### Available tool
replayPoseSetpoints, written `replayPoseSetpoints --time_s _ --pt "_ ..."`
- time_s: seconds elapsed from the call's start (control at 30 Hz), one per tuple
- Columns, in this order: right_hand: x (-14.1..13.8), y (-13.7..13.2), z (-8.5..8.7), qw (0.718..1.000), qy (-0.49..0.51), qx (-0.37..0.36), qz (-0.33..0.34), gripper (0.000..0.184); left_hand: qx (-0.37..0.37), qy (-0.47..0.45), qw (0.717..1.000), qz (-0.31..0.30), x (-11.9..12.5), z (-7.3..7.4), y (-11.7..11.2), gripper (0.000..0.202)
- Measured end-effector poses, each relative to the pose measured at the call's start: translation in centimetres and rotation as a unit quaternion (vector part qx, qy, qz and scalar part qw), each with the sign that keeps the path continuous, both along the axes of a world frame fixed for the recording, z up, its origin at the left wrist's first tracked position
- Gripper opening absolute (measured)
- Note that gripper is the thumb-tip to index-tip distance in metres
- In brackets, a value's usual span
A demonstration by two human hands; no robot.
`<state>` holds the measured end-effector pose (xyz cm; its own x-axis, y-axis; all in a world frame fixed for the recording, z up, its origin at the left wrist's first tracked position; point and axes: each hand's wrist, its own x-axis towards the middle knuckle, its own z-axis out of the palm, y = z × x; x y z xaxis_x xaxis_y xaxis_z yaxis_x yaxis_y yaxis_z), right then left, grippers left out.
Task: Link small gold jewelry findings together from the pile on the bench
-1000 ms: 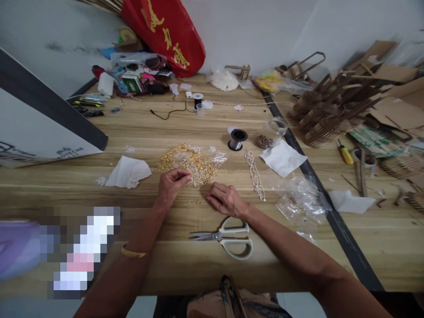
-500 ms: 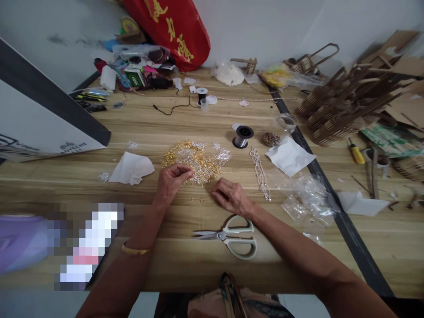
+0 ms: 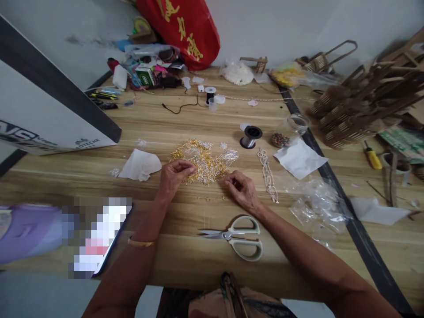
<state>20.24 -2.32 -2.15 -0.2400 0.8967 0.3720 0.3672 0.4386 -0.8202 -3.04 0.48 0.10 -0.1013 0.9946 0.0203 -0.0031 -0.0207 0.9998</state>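
Observation:
A heap of small gold and silver beads and pins (image 3: 202,160) lies on the wooden table (image 3: 185,128). My left hand (image 3: 175,178) is at the heap's near left edge, its fingers pinched together on something too small to name. Just right of the heap is my right hand (image 3: 241,190), fingers curled in a pinch just off the table surface. A silver bead chain (image 3: 267,174) lies to the right of that hand. White-handled scissors (image 3: 236,236) lie shut on the table in front of me, between my forearms.
A spool of thin wire (image 3: 250,136), a small dish of beads (image 3: 280,140), white paper pieces (image 3: 299,160) and crumpled plastic bags (image 3: 314,203) lie to the right. Wooden baskets (image 3: 351,112) pile up at far right. A white board (image 3: 49,119) leans at left. A red bag (image 3: 183,31) stands at back.
My right hand has lifted from lying flat on the table and curled its fingers into a pinch beside the heap. My left hand stays pinched at the heap. The view has shifted slightly.

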Motion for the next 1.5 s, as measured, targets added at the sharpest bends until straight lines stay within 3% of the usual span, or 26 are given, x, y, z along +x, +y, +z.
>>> replayPoseSetpoints --time_s 0.4,0.73,1.17,1.5 --pt "0.0 -0.1 0.1 1.0 0.007 -0.015 0.0 0.011 -0.017 0.018 1.0 -0.018 -0.1 0.1 -0.1 0.018" --pt "0.1 -0.1 0.1 1.0 -0.005 -0.022 0.0 0.011 0.005 0.084 0.996 0.027 -0.4 0.0 0.2 0.015" --pt "0.1 -0.1 0.3 1.0 0.0 -0.027 0.001 0.01 0.001 0.071 0.997 0.027 -0.2 0.2 0.2 0.014" --pt "0.1 0.0 0.2 1.0 0.002 -0.025 -0.001 0.01 -0.001 0.081 0.996 0.047 0.1 1.2 -0.1 0.014"
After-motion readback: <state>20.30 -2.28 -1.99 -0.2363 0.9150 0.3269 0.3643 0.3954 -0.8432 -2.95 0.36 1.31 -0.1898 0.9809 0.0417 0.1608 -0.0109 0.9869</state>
